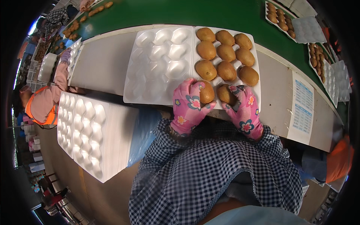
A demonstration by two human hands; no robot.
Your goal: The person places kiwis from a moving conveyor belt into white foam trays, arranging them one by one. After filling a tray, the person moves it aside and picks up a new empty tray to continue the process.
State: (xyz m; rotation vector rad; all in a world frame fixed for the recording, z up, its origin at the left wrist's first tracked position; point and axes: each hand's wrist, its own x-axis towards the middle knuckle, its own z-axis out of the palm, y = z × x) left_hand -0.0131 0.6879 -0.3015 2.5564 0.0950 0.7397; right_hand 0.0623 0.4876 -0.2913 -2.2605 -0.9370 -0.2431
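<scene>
A white foam fruit tray [160, 63] with a hinged lid half lies on the ledge before me. Brown kiwifruit fill the upper rows of its right half. My left hand [191, 105], in a pink flowered glove, has its fingers around a kiwifruit [206, 92] in the near row. My right hand [245, 109], gloved the same way, holds another kiwifruit [225, 95] beside it. Part of the near row lies behind my right hand. The cups of the left half hold no fruit.
A tall stack of foam trays [89, 135] stands at the left. The green conveyor belt [180, 12] runs beyond the ledge, with filled trays [281, 19] at the far right. A printed sheet [301, 108] lies on the ledge. A co-worker [45, 105] is at the left.
</scene>
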